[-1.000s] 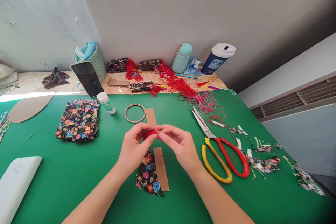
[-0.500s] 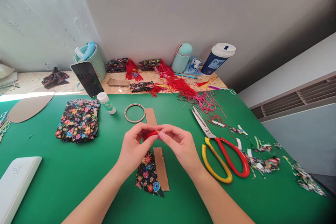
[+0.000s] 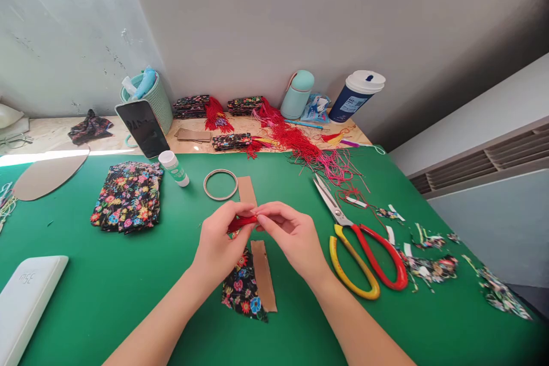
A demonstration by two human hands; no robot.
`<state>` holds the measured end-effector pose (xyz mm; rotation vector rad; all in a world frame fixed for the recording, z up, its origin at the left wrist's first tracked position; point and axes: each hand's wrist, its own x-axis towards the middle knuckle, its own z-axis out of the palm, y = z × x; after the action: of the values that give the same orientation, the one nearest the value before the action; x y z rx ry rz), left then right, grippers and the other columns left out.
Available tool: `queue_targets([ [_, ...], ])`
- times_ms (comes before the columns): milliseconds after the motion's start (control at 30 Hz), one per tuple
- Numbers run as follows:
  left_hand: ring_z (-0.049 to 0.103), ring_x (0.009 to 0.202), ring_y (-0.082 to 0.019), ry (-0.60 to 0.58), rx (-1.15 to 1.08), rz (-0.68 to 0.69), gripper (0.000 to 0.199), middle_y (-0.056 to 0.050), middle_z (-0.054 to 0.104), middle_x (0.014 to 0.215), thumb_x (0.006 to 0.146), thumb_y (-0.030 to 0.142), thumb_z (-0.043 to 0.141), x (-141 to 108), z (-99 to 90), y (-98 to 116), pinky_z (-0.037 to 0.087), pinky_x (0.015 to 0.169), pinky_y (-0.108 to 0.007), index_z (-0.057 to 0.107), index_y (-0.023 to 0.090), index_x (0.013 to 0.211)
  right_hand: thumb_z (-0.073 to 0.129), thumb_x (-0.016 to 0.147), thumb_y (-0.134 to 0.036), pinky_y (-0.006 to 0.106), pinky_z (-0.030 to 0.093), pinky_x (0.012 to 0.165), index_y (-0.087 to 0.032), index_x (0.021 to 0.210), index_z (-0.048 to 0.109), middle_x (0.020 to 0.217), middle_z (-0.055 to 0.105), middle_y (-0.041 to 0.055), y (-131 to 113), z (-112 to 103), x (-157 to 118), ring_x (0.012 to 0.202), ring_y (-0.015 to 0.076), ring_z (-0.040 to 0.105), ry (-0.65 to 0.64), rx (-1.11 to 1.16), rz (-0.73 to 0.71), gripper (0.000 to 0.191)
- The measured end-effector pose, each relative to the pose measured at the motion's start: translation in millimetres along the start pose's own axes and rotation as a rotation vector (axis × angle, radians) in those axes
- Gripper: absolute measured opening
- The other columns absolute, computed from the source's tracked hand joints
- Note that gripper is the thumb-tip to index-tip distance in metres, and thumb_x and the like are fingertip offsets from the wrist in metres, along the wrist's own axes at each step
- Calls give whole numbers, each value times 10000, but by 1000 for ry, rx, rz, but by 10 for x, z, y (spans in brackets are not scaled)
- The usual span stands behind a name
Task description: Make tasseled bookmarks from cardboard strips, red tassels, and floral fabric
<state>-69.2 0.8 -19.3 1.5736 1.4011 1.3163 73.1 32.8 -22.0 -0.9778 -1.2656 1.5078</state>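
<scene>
The left hand (image 3: 219,235) is curled nearly closed, with the thumb and fingers pinching a red tassel (image 3: 242,223) made of thin, soft threads; the right hand (image 3: 295,239) is curled too, and its fingertips pinch the end of this same tassel. So the tassel is between both hands, above the middle of the smooth green table (image 3: 189,326). Just below them lies a black floral cloth (image 3: 245,297) with a slanted lower edge, and beside it a narrow brown cardboard strip (image 3: 263,277) whose one side is rough. Beyond the hands are another flat strip (image 3: 246,187) and a thin round ring (image 3: 220,185). To the right, steel scissors (image 3: 338,214) rest with their blades almost together, having one yellow and one red handle loop. On the left side are a cylindrical glue stick (image 3: 174,168) and a thick pile of folded flowered fabric (image 3: 126,197).
</scene>
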Motion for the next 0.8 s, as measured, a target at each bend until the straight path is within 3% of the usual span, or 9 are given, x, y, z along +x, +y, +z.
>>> queue_targets([
  [133,651,811,-137,-43,-41,-25,200,-29,656,896,780,132,594,2,-15,39,550,733,-241,601,192,971,662,779,-304,271,537,661,-195,761,672,832,647,37,2,0,-4,686,138,604,-24,-53,-32,110],
  [267,607,741,-143,-28,2,-67,82,-30,648,805,822,182,564,32,-40,82,502,666,-251,638,186,857,618,815,-303,259,525,640,-194,771,645,825,623,36,-7,6,-9,666,130,573,-39,-145,-47,121],
  [467,556,699,-140,-43,93,-28,120,-22,609,751,858,190,516,51,-38,38,446,633,-253,606,192,780,568,853,-307,276,521,652,-205,801,636,848,616,48,0,15,-17,701,151,581,-49,-278,-84,133],
  [633,540,689,-130,-66,95,-118,129,-6,576,749,878,197,471,48,-17,-5,437,633,-241,552,188,777,526,882,-310,273,500,648,-211,805,620,812,607,38,9,-12,-18,713,158,588,-69,-439,-139,157],
  [800,523,725,-144,-68,171,-92,133,-10,556,775,885,186,446,53,-20,-5,424,669,-260,519,192,774,520,882,-317,267,485,608,-214,799,606,735,625,16,-4,-17,-22,639,148,585,-75,-515,-103,158],
])
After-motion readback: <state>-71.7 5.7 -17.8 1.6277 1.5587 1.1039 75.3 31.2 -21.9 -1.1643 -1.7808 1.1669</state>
